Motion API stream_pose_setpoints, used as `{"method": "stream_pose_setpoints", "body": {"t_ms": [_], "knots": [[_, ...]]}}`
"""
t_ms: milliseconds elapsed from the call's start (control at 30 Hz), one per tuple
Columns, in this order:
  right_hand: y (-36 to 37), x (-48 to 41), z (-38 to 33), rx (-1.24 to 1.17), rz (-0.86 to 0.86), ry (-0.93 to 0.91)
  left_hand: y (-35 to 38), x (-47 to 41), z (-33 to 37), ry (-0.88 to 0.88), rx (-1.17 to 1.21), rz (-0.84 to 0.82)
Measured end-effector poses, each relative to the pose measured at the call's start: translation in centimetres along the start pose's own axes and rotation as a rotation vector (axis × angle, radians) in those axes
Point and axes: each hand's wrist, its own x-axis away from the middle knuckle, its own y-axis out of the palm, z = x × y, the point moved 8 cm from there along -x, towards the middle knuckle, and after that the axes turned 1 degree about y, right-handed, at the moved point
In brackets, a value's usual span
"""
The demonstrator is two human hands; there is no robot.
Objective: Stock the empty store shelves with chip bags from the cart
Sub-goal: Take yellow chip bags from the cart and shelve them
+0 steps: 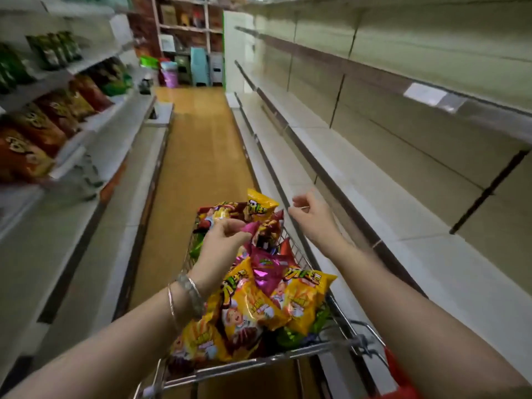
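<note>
A wire shopping cart (339, 315) stands in the aisle in front of me, heaped with yellow, maroon and pink chip bags. My left hand (223, 239) is over the pile, fingers pinched on the corner of a pink chip bag (250, 227). My right hand (309, 210) hovers above the cart's right rim, fingers loosely curled and holding nothing. A yellow bag (260, 204) stands up at the far end of the cart. The bare shelves (374, 180) run along the right side of the aisle, close to my right hand.
Shelves on the left (109, 116) hold rows of brown, red and green snack bags. The wooden aisle floor (195, 145) runs ahead to stools, bins and a rack (187, 38) at the far end. Something red (400, 372) sits by the cart handle.
</note>
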Motion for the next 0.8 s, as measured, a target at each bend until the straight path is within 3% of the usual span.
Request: {"method": "stream_pose_setpoints", "body": {"t_ms": [267,467,800], "knots": [[12.4,-11.0,9.1,0.031,-0.255,0.222,-5.0,-5.3,-6.6,-0.218,0.057,0.236],[16.6,-16.3,16.0,0.414,-0.261,0.315,-4.0,-9.0,-10.1,-0.336,0.105,0.269],[29.2,-19.0,16.2,0.829,-0.604,-0.224,-0.5,-12.5,-15.3,-0.421,0.138,0.302]]}}
